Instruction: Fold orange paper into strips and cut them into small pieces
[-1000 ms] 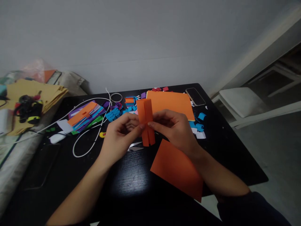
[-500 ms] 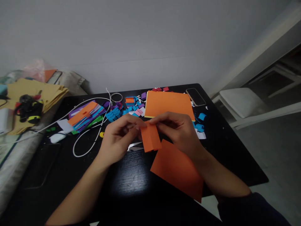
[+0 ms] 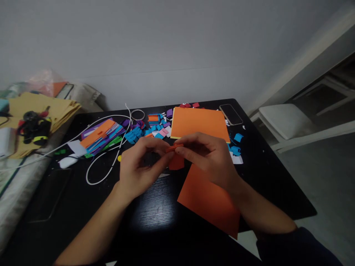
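Both hands pinch a small folded piece of orange paper (image 3: 176,162) between thumbs and fingertips, held over the middle of the black table. My left hand (image 3: 141,162) grips its left end and my right hand (image 3: 208,155) its right end. A narrow folded edge shows between the fingers, and a flap hangs below. Under my right hand and wrist lies a larger orange sheet (image 3: 205,199), tilted, reaching the table's front edge. Partly hidden beneath the held paper is a shiny, light-coloured thing (image 3: 164,175) that I cannot make out.
Behind the hands lies a stack of orange sheets (image 3: 199,123), beside a phone (image 3: 230,114). Several blue folded paper pieces (image 3: 134,135), a pile of coloured strips (image 3: 100,135), a white cable (image 3: 88,171) and a white mouse (image 3: 68,161) are on the left. A white stool (image 3: 285,120) stands at right.
The orange paper has gone from a hanging flat panel facing me to a tilted, edge-on fold between the fingertips. Both hands stay nearly in place; the shiny thing below is more covered.
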